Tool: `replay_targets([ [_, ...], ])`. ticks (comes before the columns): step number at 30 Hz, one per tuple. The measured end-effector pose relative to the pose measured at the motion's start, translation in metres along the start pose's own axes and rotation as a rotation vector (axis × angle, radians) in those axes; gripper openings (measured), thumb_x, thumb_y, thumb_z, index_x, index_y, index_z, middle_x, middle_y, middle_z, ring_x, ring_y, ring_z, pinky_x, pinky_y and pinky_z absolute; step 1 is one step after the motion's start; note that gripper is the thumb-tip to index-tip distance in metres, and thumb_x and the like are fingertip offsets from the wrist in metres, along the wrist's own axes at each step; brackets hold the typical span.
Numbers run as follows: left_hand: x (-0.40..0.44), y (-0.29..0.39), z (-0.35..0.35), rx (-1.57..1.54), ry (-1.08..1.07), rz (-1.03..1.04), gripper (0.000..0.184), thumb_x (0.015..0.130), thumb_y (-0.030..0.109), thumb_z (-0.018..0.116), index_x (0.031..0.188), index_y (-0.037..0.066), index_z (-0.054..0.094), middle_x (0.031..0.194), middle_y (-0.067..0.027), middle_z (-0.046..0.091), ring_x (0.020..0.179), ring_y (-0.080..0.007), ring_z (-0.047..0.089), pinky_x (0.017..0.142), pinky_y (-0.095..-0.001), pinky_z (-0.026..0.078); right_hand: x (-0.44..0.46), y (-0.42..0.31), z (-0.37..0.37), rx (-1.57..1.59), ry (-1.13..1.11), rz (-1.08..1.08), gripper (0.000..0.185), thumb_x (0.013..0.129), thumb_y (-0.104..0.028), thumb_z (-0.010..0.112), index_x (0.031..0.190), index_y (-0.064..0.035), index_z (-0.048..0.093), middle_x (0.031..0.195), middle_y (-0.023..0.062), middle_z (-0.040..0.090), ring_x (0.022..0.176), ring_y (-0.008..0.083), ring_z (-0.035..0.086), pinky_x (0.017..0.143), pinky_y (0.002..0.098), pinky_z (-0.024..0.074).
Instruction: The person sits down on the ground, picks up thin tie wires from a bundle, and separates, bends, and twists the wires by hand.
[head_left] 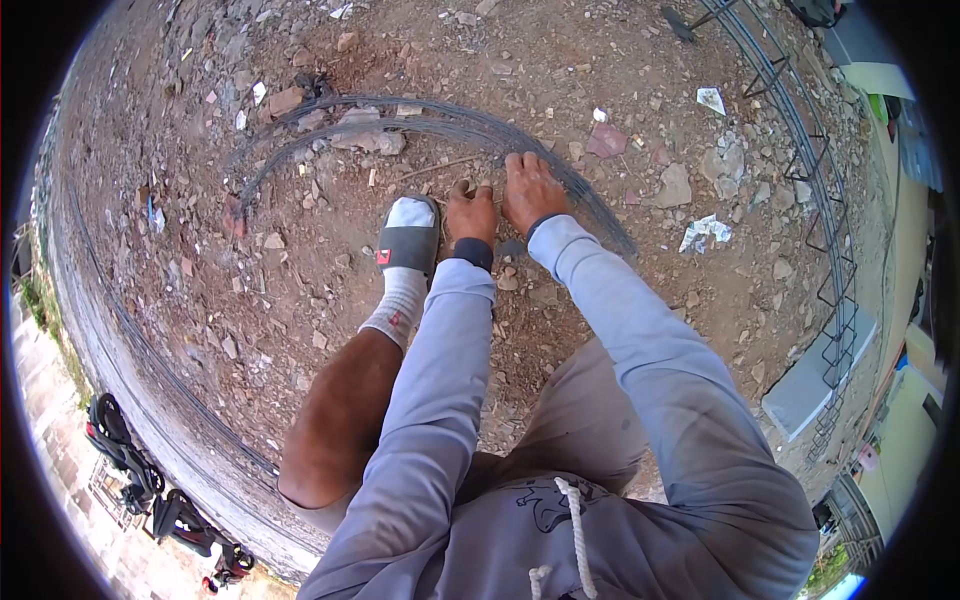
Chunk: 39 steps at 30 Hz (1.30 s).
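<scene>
A bundle of thin dark wires point(440, 127) lies curved across the dirt in front of me, fanned into strands at its left end. My right hand point(533, 190) is at the near edge of this bundle, with its fingers bent down over some of the wires; the fingertips are partly hidden. Just left of it, my left hand point(470, 212) is closed, with thumb and fingers curled together. Whatever it pinches is too small or too hidden to make out. The right tail of the bundle point(605, 215) runs out past my right wrist.
Stones and rubble cover the ground. My foot in a grey slide sandal point(408, 245) is beside my left hand. A long rebar cage point(815, 190) curves along the right, over a pale panel point(825, 375). Long rods point(150, 345) lie at left, with parked motorcycles point(125, 450) beyond.
</scene>
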<state>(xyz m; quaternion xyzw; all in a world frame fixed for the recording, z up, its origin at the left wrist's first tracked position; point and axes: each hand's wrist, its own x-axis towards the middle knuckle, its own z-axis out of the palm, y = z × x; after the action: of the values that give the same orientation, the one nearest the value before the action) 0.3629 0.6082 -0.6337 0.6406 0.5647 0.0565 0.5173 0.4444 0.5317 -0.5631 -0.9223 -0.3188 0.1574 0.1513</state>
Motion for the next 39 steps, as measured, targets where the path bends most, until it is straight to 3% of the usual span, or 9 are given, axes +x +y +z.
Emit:
replay_targets([
  [5, 0.004, 0.015, 0.001, -0.415, -0.344, -0.217, 0.032, 0.086, 0.017, 0.058, 0.111, -0.003, 0.057, 0.089, -0.0103, 0.065, 0.073, -0.0165, 0.061, 0.062, -0.029, 0.05, -0.002, -0.003, -0.004, 0.054, -0.092, 0.016, 0.022, 0.078, -0.014, 0.057, 0.097, -0.0052, 0.05, 0.096, 0.0182, 0.062, 0.09, 0.0356, 0.061, 0.077, 0.0435, 0.0492],
  [8, 0.01, -0.006, 0.01, -0.317, -0.224, 0.004, 0.022, 0.087, 0.015, 0.058, 0.101, -0.001, 0.061, 0.085, -0.0073, 0.065, 0.073, -0.0146, 0.061, 0.059, -0.0287, 0.05, -0.005, 0.0, 0.009, 0.323, -0.147, 0.162, 0.021, 0.08, -0.018, 0.053, 0.097, -0.0055, 0.053, 0.097, 0.0196, 0.062, 0.093, 0.0373, 0.06, 0.078, 0.0457, 0.0473],
  [15, -0.007, 0.026, -0.019, -0.429, -0.243, -0.161, 0.023, 0.087, 0.018, 0.059, 0.096, -0.002, 0.063, 0.083, -0.0079, 0.065, 0.074, -0.0164, 0.06, 0.066, -0.0279, 0.048, -0.004, 0.018, 0.048, 0.608, -0.368, 0.262, 0.027, 0.083, -0.021, 0.054, 0.106, -0.0106, 0.061, 0.089, 0.0167, 0.065, 0.085, 0.0295, 0.063, 0.075, 0.0368, 0.048],
  [21, -0.004, -0.001, -0.043, 0.231, 0.524, 0.283, 0.033, 0.082, 0.024, 0.062, 0.098, -0.003, 0.059, 0.085, -0.0155, 0.065, 0.069, -0.0236, 0.06, 0.065, -0.0375, 0.047, -0.008, 0.012, 0.032, 0.584, -0.297, 0.185, 0.027, 0.08, -0.025, 0.052, 0.098, -0.0071, 0.063, 0.098, 0.0224, 0.062, 0.095, 0.0381, 0.059, 0.083, 0.0437, 0.0455],
  [24, -0.005, -0.023, -0.036, 0.068, 0.541, 0.13, 0.036, 0.081, 0.025, 0.062, 0.1, -0.005, 0.055, 0.089, -0.0176, 0.063, 0.071, -0.024, 0.061, 0.065, -0.0355, 0.047, -0.014, 0.004, 0.017, 0.447, -0.342, 0.147, 0.029, 0.081, -0.027, 0.051, 0.099, -0.0066, 0.063, 0.097, 0.0233, 0.062, 0.094, 0.0398, 0.057, 0.082, 0.0445, 0.0453],
  [25, -0.015, -0.011, -0.039, -0.234, 0.206, -0.206, 0.044, 0.084, 0.023, 0.06, 0.112, -0.009, 0.049, 0.092, -0.0166, 0.063, 0.08, -0.0238, 0.061, 0.073, -0.0324, 0.048, -0.016, 0.005, 0.022, 0.425, -0.349, 0.144, 0.029, 0.082, -0.027, 0.051, 0.098, -0.0062, 0.063, 0.096, 0.0234, 0.062, 0.094, 0.0399, 0.057, 0.082, 0.0448, 0.0453],
  [28, -0.019, -0.018, -0.028, -0.638, -0.078, -0.27, 0.034, 0.088, 0.019, 0.056, 0.11, -0.008, 0.051, 0.091, -0.0147, 0.063, 0.081, -0.0229, 0.062, 0.073, -0.0314, 0.049, -0.019, 0.006, 0.035, 0.384, -0.371, 0.095, 0.029, 0.084, -0.029, 0.05, 0.096, -0.0057, 0.063, 0.093, 0.0224, 0.062, 0.092, 0.0393, 0.058, 0.08, 0.045, 0.0454],
  [32, -0.024, 0.012, -0.038, -0.681, -0.072, -0.157, 0.023, 0.09, 0.015, 0.054, 0.098, -0.006, 0.061, 0.084, -0.0093, 0.065, 0.069, -0.0155, 0.06, 0.065, -0.0273, 0.049, -0.021, -0.002, 0.018, 0.518, -0.377, 0.062, 0.027, 0.087, -0.028, 0.049, 0.093, -0.0058, 0.062, 0.086, 0.0199, 0.063, 0.084, 0.0383, 0.059, 0.074, 0.0449, 0.0456],
  [39, -0.024, 0.094, -0.081, -0.768, -0.2, -0.039, 0.038, 0.095, 0.026, 0.041, 0.111, -0.005, 0.055, 0.101, -0.0143, 0.062, 0.089, -0.0209, 0.06, 0.08, -0.0298, 0.047, -0.003, -0.066, -0.032, 0.616, -0.131, -0.1, 0.025, 0.087, -0.026, 0.05, 0.09, -0.0039, 0.061, 0.081, 0.0195, 0.062, 0.079, 0.0402, 0.059, 0.07, 0.0461, 0.0456],
])
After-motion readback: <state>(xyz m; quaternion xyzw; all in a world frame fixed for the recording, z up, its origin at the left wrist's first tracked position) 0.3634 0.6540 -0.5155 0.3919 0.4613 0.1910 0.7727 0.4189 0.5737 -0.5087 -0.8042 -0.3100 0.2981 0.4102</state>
